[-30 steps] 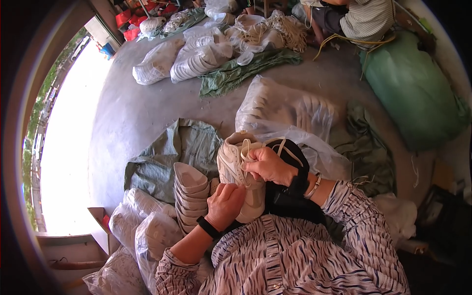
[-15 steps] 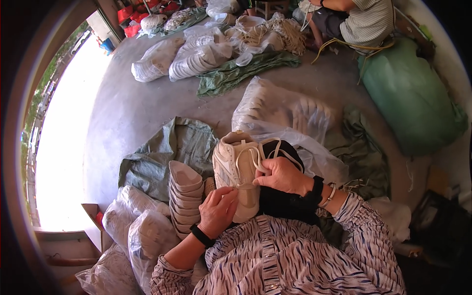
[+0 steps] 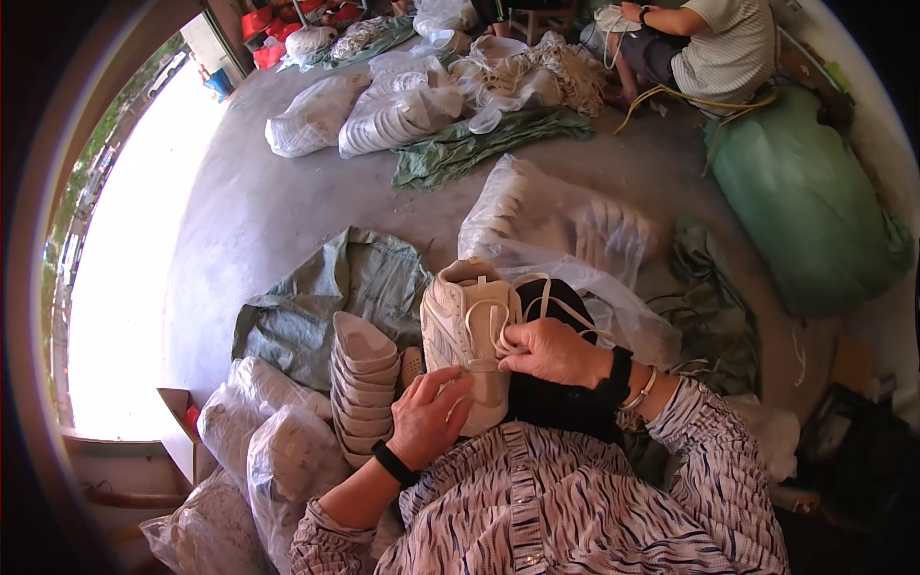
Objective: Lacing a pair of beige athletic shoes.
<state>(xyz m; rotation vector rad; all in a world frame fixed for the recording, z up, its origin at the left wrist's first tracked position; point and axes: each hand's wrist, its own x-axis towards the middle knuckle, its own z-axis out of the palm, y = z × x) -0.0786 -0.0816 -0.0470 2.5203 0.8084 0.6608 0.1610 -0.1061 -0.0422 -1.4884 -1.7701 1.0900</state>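
Observation:
A beige lace-up sneaker (image 3: 448,321) stands in front of my body, its heel pointing away and its toe toward me. Loose cream shoelace (image 3: 476,311) loops over its tongue. On the right side of the lacing, my right hand (image 3: 556,351) pinches part of the lace between thumb and fingers. My left hand (image 3: 429,412) curls against the shoe's left side near the toe, its fingertips at the lowest eyelets. Whether those fingertips also hold lace is hidden. Behind the shoe, a rounded black object (image 3: 556,297) has more lace trailing over it.
Nested beige shoe parts (image 3: 362,369) stand stacked left of the shoe. Plastic bags (image 3: 287,460) lie at the lower left. Ahead are a clear bag of shoe parts (image 3: 556,216) and green sheeting (image 3: 331,287). A seated person (image 3: 719,53) works far right by a large green sack (image 3: 800,192).
The view has shifted slightly. My right hand has drawn the lace a little lower and to the right. My left fingertips have moved slightly over the lower lacing.

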